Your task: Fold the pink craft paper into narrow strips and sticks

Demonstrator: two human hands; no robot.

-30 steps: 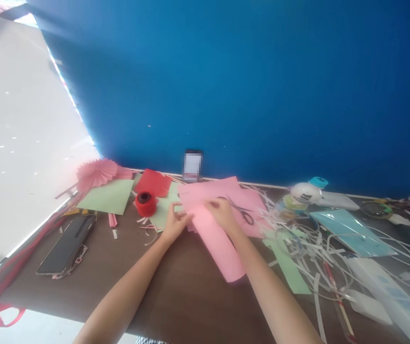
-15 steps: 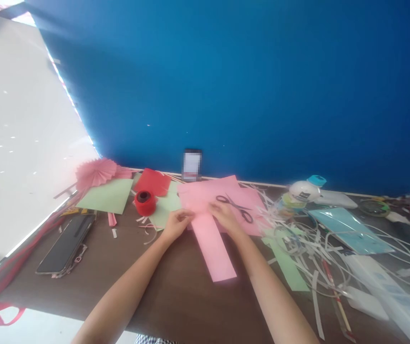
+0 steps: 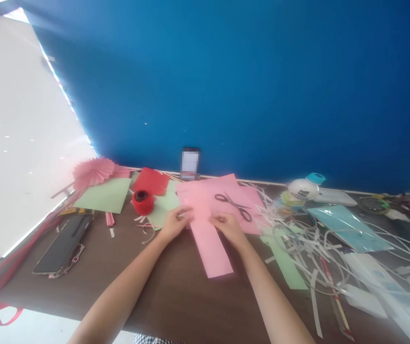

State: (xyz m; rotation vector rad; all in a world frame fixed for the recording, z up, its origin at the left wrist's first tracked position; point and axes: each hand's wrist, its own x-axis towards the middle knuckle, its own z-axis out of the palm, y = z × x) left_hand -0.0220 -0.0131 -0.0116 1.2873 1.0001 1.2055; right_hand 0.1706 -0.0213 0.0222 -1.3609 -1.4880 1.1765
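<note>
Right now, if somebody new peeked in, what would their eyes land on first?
Probably the big blue wall filling the top of the picture. Next, the left hand and right hand at either side of a pink paper strip, in the middle of the brown table. The bright red roll stands out too, beyond the left hand and off to its left.

The bench (image 3: 162, 306) is surfaced in dark brown. At its left, a dark phone (image 3: 63, 243) is laid flat, and a reddish ribbon (image 3: 15, 270) is trailed along the edge. Farther back, a light green sheet (image 3: 102, 195) and a red roll (image 3: 143, 202) are set. Centrally, pink sheets (image 3: 240, 197) are spread, and a pink strip (image 3: 212, 253) is extended over the wood. The right is crowded with tangled white strips (image 3: 315, 258), a green strip (image 3: 289, 265) and a blue packet (image 3: 350, 229).
</note>
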